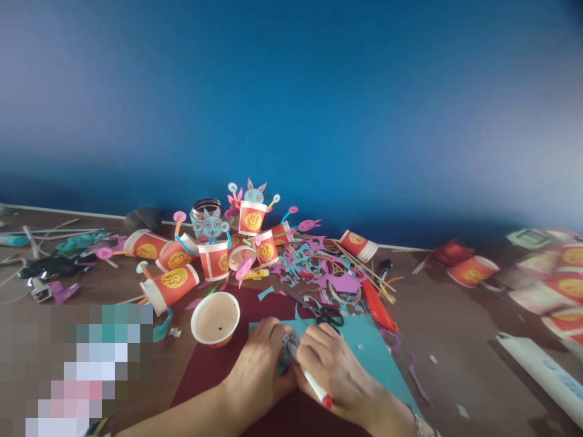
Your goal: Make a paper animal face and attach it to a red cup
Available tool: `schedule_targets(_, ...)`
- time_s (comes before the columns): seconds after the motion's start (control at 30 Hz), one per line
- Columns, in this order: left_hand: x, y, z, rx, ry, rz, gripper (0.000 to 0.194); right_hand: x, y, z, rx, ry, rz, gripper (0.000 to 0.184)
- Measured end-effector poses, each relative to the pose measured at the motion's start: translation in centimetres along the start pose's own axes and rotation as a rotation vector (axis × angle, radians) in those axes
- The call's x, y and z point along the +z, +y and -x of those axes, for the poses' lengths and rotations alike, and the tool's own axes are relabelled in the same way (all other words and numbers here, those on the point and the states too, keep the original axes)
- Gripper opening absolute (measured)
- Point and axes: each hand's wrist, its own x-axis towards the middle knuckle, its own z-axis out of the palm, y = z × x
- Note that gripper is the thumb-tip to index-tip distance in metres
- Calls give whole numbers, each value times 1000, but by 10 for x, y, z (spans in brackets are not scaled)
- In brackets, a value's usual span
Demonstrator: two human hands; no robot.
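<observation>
My left hand (257, 361) is closed around a small round grey-blue piece (290, 348); its exact kind I cannot make out. In my right hand (337, 370) is a white marker pen (316, 386) with a red end, held against that piece. Both hands are close together over a light blue paper sheet (368, 346), which lies on a dark red sheet (203, 373). Just beyond my right hand lie black-handled scissors (328, 315). An upright paper cup (218, 312) stands to the left of my left hand.
Red-and-white cups with blue paper faces (214, 261) and straw arms are piled at the back. Purple and blue paper scraps (344, 282) spread behind the scissors. At right are a white power strip (542, 367) and blurred stacked cups (565, 285). A blue wall (291, 109) rises behind.
</observation>
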Motion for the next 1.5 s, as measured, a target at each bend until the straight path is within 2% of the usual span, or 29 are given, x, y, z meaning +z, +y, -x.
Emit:
schedule_targets(0.13,1,1,-1,-3,3,-9,23,-7,-3,-5,-35,-58,60,10)
schedule_targets(0.3,8,-4,0,2,32,-35,27,-26,-11,-23,-21,-208,78,11)
schedule_targets(0.5,5,-7,-1,-1,-13,-62,23,-36,-16,-51,132,-362,52,7)
schedule_targets(0.67,4,-4,-2,-51,16,-100,26,-37,-10,-69,318,-448,-28,9)
schedule_targets(0.87,7,-3,-1,-68,48,-128,26,-33,10,-73,518,-415,-279,10)
schedule_targets(1.07,1,-1,-3,-74,22,-106,25,-21,25,-56,666,-331,-578,7)
schedule_targets(1.27,-2,1,-4,-98,12,-77,24,-19,18,-33,557,-219,-645,11)
schedule_targets(1.37,-2,1,-4,-87,14,-67,22,-14,12,-22,426,-101,-525,16)
schedule_targets(1.5,-2,1,-4,-67,8,-57,24,-6,8,-10,250,3,-342,11)
